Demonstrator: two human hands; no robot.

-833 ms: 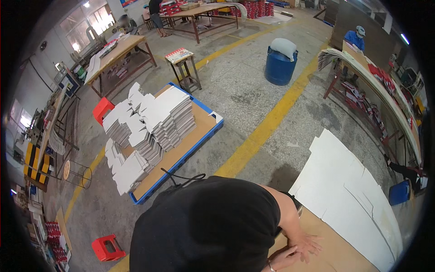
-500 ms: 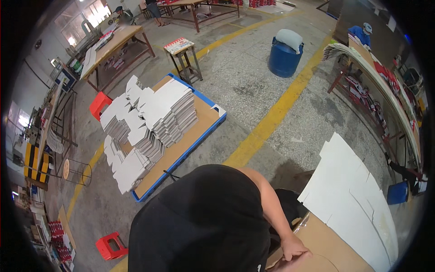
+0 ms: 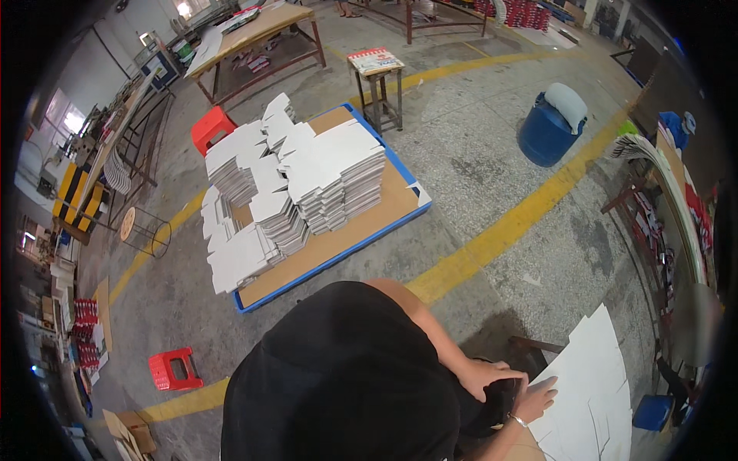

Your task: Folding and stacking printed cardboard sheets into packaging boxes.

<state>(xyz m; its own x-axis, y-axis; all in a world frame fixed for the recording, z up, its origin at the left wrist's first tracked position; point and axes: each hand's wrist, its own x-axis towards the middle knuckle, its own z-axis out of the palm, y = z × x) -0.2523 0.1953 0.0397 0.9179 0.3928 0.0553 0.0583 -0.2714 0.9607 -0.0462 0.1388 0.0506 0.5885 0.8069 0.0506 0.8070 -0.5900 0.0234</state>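
A white die-cut cardboard sheet (image 3: pixel 588 384) with slits lies at the lower right, over a brown surface of which only a little shows. My left hand (image 3: pixel 488 375) is beside the sheet's near left edge. Its fingers reach toward my other hand, with thumb and fingers apart and nothing visible between them. My right hand (image 3: pixel 534 401), with a bracelet at its wrist, comes up from the lower edge. Its spread fingers rest on the sheet's left edge, close to the left fingertips. My black-clothed upper body hides much of the lower middle.
Stacks of white cut cardboard (image 3: pixel 330 165) stand on a blue-edged pallet (image 3: pixel 338 265) to the left. Red plastic stools (image 3: pixel 175 369) are on the floor. A blue barrel (image 3: pixel 547 134) with a pale sack stands far right. A long worktable (image 3: pixel 688 200) runs along the right.
The view has swung, so the pallet and barrel sit further right. My left hand has gone from bent fingers over the brown surface to spread fingers, and my right hand is now plainly visible on the sheet.
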